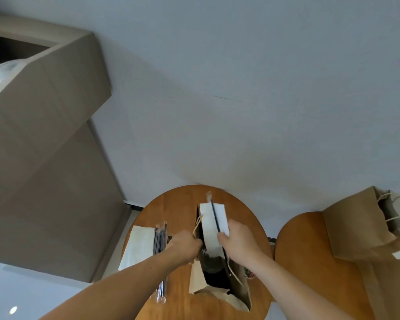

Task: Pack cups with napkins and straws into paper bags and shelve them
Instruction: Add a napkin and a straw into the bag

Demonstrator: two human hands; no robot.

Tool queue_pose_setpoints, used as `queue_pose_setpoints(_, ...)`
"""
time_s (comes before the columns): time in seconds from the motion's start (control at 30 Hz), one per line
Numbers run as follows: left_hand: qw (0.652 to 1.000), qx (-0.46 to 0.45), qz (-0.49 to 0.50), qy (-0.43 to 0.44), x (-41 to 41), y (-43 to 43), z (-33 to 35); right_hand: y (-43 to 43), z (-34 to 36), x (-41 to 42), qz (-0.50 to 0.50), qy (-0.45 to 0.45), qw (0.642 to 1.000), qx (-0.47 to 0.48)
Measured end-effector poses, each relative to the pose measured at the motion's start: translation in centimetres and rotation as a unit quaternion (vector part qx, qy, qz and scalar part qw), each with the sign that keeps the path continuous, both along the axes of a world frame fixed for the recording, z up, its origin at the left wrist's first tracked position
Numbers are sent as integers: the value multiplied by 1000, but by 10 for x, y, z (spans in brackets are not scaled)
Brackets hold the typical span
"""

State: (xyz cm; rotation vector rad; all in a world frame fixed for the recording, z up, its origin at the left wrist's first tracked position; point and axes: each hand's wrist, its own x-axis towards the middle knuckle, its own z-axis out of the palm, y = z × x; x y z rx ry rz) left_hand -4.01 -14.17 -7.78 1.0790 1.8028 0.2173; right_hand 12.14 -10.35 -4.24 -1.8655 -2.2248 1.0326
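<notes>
An open brown paper bag (239,294) stands on a round wooden table (178,211), and a cup lid (209,262) shows dark inside it. My left hand (183,247) grips the bag's left rim by its string handle. Over the bag's mouth, my right hand (238,241) pinches a white napkin (211,224) together with a dark wrapped straw (215,215). Their lower ends reach into the bag.
A stack of white napkins (138,245) and a bundle of wrapped straws (161,236) lie on the table's left side. Another paper bag (356,222) stands on a second wooden table (310,255) to the right. A grey shelf unit (44,135) rises at the left.
</notes>
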Motion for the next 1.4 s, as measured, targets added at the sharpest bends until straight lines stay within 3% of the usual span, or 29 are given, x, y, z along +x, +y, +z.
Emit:
queue_pose_setpoints(0.33,1000,6,21,-21,0,-10,-2,3,-43,-9,57,-171,966,-185)
queue_pose_setpoints(0.7,998,-17,51,-33,-7,-22,-16,18,-101,-24,-82,-91,953,-278)
queue_pose_setpoints(0.97,998,-12,58,-22,-8,-23,-19,12,-122,-26,-98,-130,972,-169)
queue_pose_setpoints(1.1,998,-3,61,-23,-10,-23,-20,3,-125,-20,-119,-113,974,-158)
queue_pose_setpoints(1.4,997,-7,54,-51,-2,-26,-22,-2,-80,-27,-36,-95,989,-106)
